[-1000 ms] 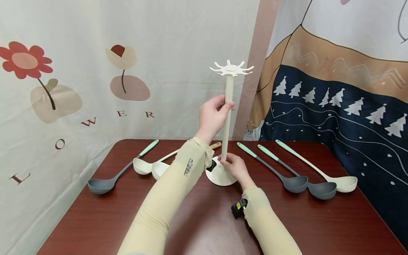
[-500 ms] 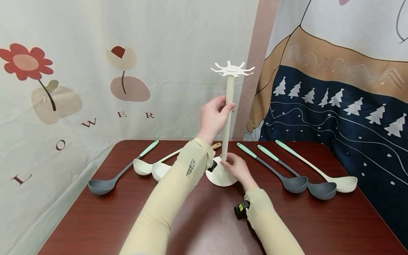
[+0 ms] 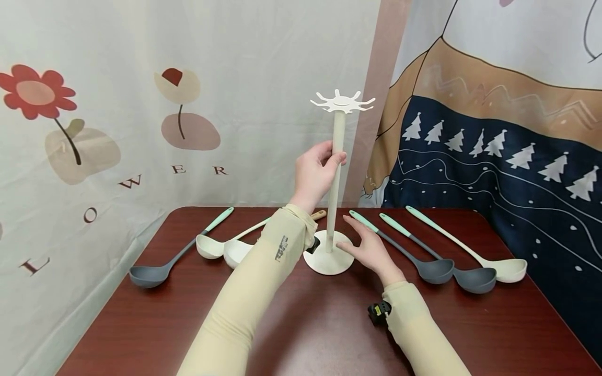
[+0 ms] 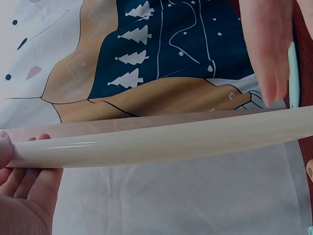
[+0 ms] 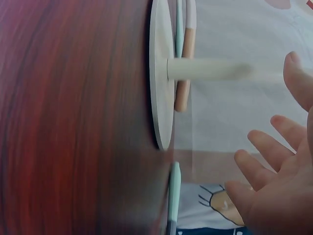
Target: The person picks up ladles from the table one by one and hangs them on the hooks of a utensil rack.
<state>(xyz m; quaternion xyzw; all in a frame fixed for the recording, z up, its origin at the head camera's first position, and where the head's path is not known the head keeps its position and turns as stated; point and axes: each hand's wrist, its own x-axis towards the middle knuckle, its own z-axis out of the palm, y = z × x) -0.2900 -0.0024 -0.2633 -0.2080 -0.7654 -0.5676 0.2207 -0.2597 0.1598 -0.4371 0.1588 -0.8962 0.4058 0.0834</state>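
Observation:
A cream utensil stand stands upright at the back middle of the table, with a pole [image 3: 334, 193], a round base [image 3: 329, 263] and a ring of white hooks [image 3: 342, 102] on top. My left hand [image 3: 316, 172] grips the pole in its upper half, thumb in front; the left wrist view shows the fingers [image 4: 45, 188] curled under the pole. Right of the base, my right hand [image 3: 371, 250] is apart from the pole with fingers spread. In the right wrist view that hand [image 5: 279, 171] holds nothing.
Left lie a grey ladle [image 3: 149, 275] and two white ladles [image 3: 210, 247], partly behind the left sleeve. On the right are two grey ladles [image 3: 435, 271] and a cream ladle [image 3: 510, 271], green handles toward the back. A printed curtain [image 3: 263, 130] hangs behind the table [image 3: 301, 334].
My right hand has let go of the foot of the pole and moved right, fingers opening. The left hand keeps its grip and the stand has stayed in place.

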